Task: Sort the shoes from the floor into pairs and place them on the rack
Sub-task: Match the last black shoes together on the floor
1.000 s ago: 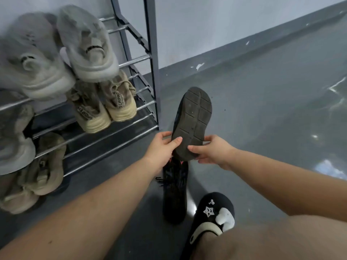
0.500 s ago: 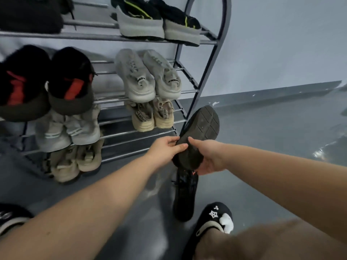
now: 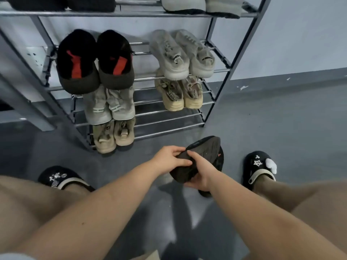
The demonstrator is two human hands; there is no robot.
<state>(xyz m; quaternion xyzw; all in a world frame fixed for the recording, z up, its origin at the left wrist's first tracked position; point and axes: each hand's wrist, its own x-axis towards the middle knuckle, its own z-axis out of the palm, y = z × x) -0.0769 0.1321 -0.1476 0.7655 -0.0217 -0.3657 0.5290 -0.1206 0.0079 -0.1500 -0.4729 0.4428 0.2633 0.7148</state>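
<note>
Rack (image 3: pixel 216 77) farther; black shoes (image 3: pixel 202 156) lower.

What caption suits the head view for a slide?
Both hands, left and right, hold a dark shoe sole-up before the rack of paired shoes.

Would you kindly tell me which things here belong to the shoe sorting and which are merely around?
Part of the job:
dark shoe, sole up, held by left hand and right hand
rack
black-and-red pair already shelved

Just around:
black slippers on the person's feet
grey floor
</note>
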